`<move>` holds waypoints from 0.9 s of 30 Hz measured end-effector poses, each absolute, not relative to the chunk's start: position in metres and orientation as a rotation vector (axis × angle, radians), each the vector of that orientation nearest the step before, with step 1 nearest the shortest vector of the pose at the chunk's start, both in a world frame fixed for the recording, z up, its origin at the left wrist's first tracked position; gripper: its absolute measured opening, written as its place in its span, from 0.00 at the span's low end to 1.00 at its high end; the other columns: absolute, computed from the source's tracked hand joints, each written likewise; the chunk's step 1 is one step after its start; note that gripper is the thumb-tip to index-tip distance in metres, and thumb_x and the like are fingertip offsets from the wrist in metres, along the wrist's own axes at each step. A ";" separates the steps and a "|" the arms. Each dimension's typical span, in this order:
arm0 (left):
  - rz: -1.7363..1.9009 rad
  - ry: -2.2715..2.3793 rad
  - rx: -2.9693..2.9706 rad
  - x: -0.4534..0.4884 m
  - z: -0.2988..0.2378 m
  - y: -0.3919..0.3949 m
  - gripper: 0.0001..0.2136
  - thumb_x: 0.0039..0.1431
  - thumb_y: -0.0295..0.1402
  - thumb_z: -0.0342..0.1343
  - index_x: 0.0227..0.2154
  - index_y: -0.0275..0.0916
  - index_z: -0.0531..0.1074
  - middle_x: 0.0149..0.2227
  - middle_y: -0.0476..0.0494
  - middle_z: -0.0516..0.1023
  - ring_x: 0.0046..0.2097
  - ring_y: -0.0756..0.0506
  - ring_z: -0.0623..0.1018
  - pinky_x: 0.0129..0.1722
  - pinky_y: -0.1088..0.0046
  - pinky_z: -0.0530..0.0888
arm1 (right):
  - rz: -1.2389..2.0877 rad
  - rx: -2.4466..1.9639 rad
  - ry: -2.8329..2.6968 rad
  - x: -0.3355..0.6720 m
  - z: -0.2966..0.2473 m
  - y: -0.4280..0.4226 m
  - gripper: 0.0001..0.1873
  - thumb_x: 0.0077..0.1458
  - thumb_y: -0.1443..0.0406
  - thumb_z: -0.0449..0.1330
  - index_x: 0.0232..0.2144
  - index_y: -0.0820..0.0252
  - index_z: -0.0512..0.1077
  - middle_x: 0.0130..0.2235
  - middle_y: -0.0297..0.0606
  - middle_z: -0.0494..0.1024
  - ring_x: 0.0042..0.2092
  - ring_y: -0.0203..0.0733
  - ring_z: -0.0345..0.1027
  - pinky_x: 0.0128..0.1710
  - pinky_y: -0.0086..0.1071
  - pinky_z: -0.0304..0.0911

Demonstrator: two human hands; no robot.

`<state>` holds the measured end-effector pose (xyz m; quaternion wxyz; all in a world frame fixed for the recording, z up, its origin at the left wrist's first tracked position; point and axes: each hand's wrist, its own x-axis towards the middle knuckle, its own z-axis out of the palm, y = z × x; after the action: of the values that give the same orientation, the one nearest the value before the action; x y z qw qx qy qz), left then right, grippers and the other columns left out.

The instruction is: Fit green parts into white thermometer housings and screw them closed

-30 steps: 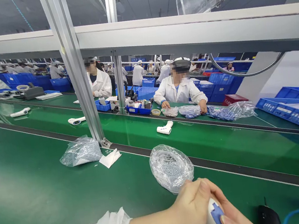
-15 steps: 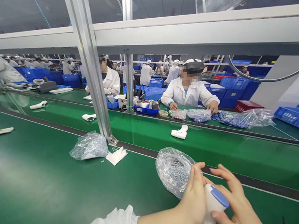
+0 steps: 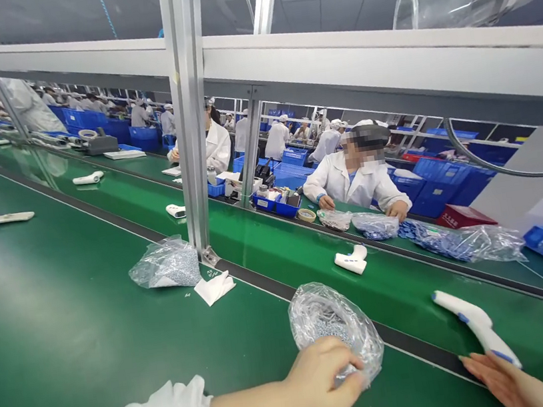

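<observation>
My left hand (image 3: 322, 383) is over the near side of a clear plastic bag (image 3: 365, 332) of small screws (image 3: 330, 328). Its thumb and index fingertip are drawn close together; the other fingers are partly hidden, and I cannot make out anything between them. At the lower right, my right hand (image 3: 516, 381) is open, fingers stretched out, at the handle end of a white thermometer gun (image 3: 474, 320) with blue parts. The gun lies on the bright green conveyor belt (image 3: 407, 305).
Another thermometer gun (image 3: 353, 259) lies farther along the belt. A second bag of screws (image 3: 169, 264) and a folded white paper (image 3: 215, 287) are on the green table (image 3: 93, 336). A metal post (image 3: 192, 120) rises at the table's edge. A co-worker (image 3: 353, 175) sits opposite behind plastic bags.
My hands have separated. The thermometer gun that was between them is now on the belt by my right hand. My left hand has moved to the bag of screws, and the view has shifted.
</observation>
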<state>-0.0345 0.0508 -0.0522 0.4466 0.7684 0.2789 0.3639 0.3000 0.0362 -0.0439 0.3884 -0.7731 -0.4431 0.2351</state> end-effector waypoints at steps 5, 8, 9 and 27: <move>0.857 0.816 2.308 -0.032 -0.061 0.073 0.12 0.56 0.29 0.46 0.37 0.34 0.73 0.38 0.34 0.76 0.42 0.38 0.73 0.43 0.59 0.67 | 0.696 -2.061 -1.296 0.294 -0.068 0.084 0.17 0.57 0.53 0.55 0.38 0.60 0.70 0.42 0.43 0.74 0.43 0.48 0.70 0.45 0.43 0.66; 0.863 0.846 2.449 -0.017 -0.083 0.087 0.14 0.52 0.29 0.49 0.41 0.36 0.71 0.44 0.35 0.74 0.48 0.36 0.69 0.47 0.57 0.63 | 0.546 -2.099 -1.460 0.273 -0.069 0.147 0.17 0.59 0.58 0.57 0.48 0.63 0.66 0.50 0.43 0.67 0.49 0.47 0.63 0.49 0.47 0.61; 0.869 0.854 2.470 -0.013 -0.092 0.091 0.13 0.51 0.30 0.51 0.41 0.37 0.71 0.44 0.36 0.74 0.48 0.37 0.69 0.47 0.57 0.62 | 0.500 -2.106 -1.504 0.266 -0.068 0.167 0.18 0.60 0.60 0.57 0.49 0.62 0.65 0.52 0.43 0.65 0.50 0.47 0.62 0.49 0.47 0.61; 0.889 0.823 2.546 -0.008 -0.105 0.093 0.05 0.51 0.27 0.52 0.22 0.36 0.69 0.30 0.47 0.73 0.36 0.46 0.69 0.40 0.65 0.62 | 0.507 -1.983 -1.951 0.238 -0.051 -0.005 0.20 0.52 0.63 0.52 0.49 0.56 0.67 0.47 0.41 0.71 0.49 0.46 0.66 0.47 0.33 0.64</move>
<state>-0.0085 0.0934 -0.1050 0.1604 0.8913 0.2881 0.3113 0.2380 -0.0053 -0.0509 0.1564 -0.6926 -0.6816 0.1770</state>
